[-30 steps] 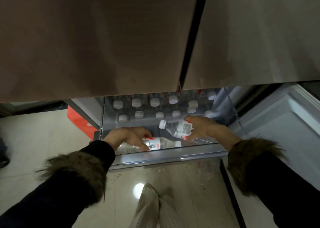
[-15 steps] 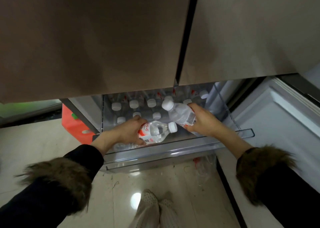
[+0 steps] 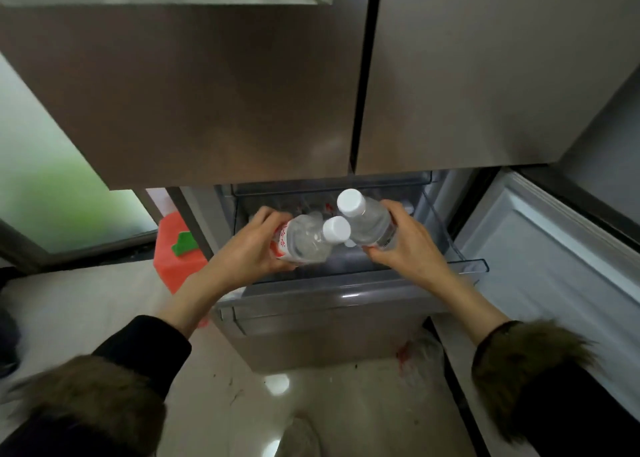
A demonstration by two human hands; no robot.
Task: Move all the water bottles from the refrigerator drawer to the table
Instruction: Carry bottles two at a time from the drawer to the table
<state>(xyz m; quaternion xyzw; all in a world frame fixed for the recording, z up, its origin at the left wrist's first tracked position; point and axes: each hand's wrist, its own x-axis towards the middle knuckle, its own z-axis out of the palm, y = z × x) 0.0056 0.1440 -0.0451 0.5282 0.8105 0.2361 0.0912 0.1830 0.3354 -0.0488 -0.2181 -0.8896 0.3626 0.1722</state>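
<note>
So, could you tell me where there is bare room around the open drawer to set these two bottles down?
Bare floor lies left of the drawer front, past the red box. In the drawer itself the hands hide most. The left hand and right hand each hold a bottle, caps nearly touching.

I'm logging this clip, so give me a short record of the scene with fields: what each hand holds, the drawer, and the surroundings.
left hand: left hand grips a clear water bottle with red label, white cap pointing right
right hand: right hand grips a second water bottle, cap tilted up and left
drawer: refrigerator drawer pulled open below both bottles
contents: blurred, count unclear
upper doors: refrigerator doors closed
floor: red object left of the drawer
</note>
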